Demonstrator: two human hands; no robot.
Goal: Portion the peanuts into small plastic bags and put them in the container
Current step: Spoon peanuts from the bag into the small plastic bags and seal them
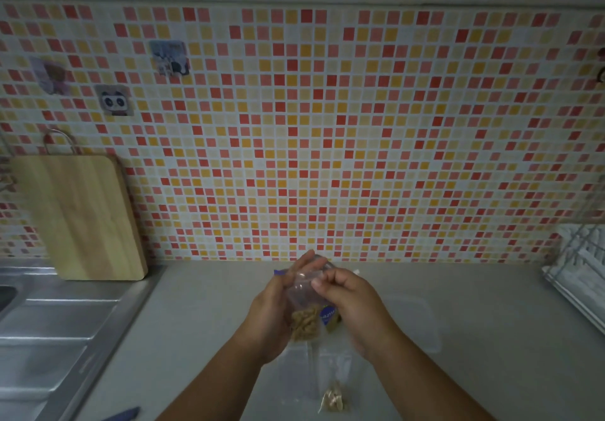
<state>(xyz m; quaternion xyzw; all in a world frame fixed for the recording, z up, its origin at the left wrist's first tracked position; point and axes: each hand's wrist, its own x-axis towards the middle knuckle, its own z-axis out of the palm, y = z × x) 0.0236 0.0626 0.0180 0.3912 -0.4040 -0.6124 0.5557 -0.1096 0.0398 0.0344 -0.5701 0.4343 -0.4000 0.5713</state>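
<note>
The small plastic bag (302,293), with peanuts (304,322) settled at its bottom, is held above the counter (196,322). The left hand (271,309) wraps its side, and the right hand (350,303) has curled fingers (322,285) pinching the bag's top. A clear container (422,322) sits just right of those fingers, and a second filled bag (334,399) lies nearer the person.

I see a pale countertop (203,322) carrying a clear container (419,322) on the right, a small bag of peanuts (332,399) near me, and a dish rack (582,273) at far right.

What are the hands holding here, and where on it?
A small plastic bag of peanuts: left hand holds its left side, right hand pinches its upper edge.
</note>
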